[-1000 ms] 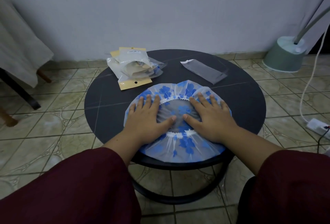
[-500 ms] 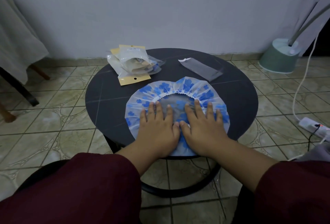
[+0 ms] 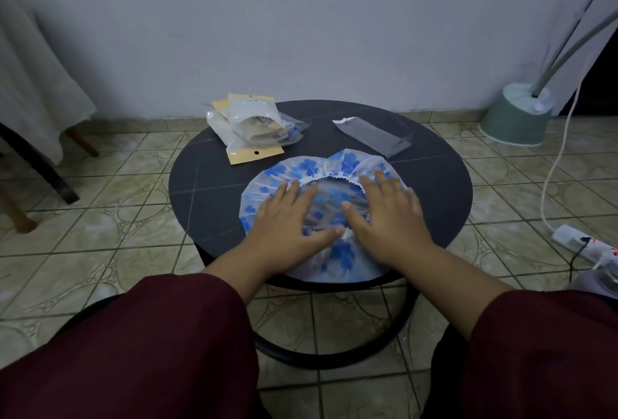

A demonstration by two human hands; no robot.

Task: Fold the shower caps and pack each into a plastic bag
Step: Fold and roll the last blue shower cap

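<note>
My left hand [image 3: 287, 221] and right hand [image 3: 389, 214] have spread apart, flat on the shower cap [image 3: 337, 164]. I can't read the label on the packets [image 3: 254, 124] behind it.

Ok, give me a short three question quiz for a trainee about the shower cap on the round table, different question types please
1. True or false: both the left hand and the right hand lie flat on the shower cap.
2. Multiple choice: where does the empty clear plastic bag lie? A) under the cap, B) on the table beyond the cap, toward the right, apart from it, C) on the floor.
3. Fill in: the pile of packets with yellow header cards sits at the table's far ____ side.

Key: 1 true; 2 B; 3 left.
</note>
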